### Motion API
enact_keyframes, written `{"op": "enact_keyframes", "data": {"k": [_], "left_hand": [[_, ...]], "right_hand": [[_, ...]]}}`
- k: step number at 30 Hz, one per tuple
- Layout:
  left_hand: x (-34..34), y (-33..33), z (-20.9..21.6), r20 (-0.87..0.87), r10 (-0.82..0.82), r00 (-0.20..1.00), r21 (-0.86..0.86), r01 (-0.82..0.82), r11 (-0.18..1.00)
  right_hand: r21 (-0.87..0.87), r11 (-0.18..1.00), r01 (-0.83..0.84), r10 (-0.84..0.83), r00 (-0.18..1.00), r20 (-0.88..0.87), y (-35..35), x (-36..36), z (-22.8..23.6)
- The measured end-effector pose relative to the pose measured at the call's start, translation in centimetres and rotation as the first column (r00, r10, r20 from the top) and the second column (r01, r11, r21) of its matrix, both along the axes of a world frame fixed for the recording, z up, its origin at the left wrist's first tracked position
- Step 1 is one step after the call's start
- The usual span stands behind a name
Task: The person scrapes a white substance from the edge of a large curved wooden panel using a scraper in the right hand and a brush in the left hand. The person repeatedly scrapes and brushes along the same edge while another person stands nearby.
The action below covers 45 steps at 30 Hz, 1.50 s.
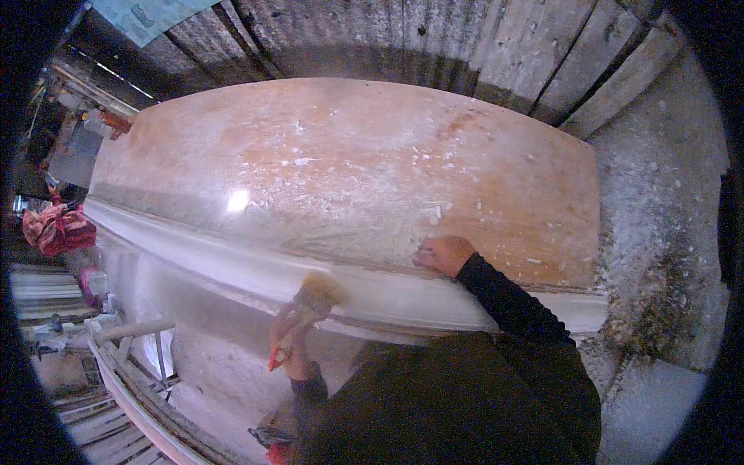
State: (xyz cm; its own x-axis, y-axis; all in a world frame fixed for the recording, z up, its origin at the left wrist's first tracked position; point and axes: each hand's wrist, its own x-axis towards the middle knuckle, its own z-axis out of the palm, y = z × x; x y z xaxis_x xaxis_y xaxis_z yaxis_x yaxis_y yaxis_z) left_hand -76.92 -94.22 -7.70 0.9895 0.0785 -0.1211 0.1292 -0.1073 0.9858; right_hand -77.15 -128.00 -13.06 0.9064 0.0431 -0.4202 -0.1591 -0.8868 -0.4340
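Note:
A long white plaster moulding (pixel 387 297) lies along the near edge of a worn wooden table (pixel 535 209). My left hand (pixel 288 335) is closed around a brush (pixel 319 293) with wide tan bristles and a red handle end. The bristles are at the moulding's face, a little blurred by motion. My right hand (pixel 446 254) rests at the moulding's far edge on the tabletop, its fingers curled. What those fingers hold, if anything, is hidden.
White flakes and powder cover much of the tabletop. Corrugated sheets (pixel 333 39) and boards (pixel 535 54) stand behind it. A pink-red cloth (pixel 58 229) sits off the left end. A curved frame (pixel 128 380) stands at lower left. Debris (pixel 643 287) litters the floor at right.

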Motion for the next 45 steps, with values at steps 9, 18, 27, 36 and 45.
{"op": "enact_keyframes", "data": {"k": [9,18,27,36,45], "left_hand": [[-2.0,0.7,-0.7,-0.069,0.130,0.989,-0.061,-0.134,0.989],[-2.1,1.2,-1.8,-0.036,0.104,0.994,-0.058,-0.106,0.993],[-2.0,-0.4,-1.7,0.082,0.135,0.988,-0.155,-0.121,0.980],[-2.5,-5.2,-3.3,0.125,-0.003,0.992,0.121,-0.012,0.993],[-3.0,-9.9,-2.3,-0.072,-0.004,0.997,-0.120,-0.005,0.993]], "right_hand": [[-0.326,0.945,-0.028,-0.017,0.991,-0.133,-9.1,-3.6,6.4],[-0.220,0.975,-0.008,0.015,0.999,0.030,-11.0,-5.1,3.5],[-0.353,0.935,0.024,-0.050,0.997,-0.066,-13.3,-8.1,3.2],[-0.262,0.962,0.076,-0.100,0.992,-0.082,-17.2,-11.9,1.5],[-0.053,0.994,0.099,-0.106,0.983,-0.153,-19.7,-12.6,0.8]]}}
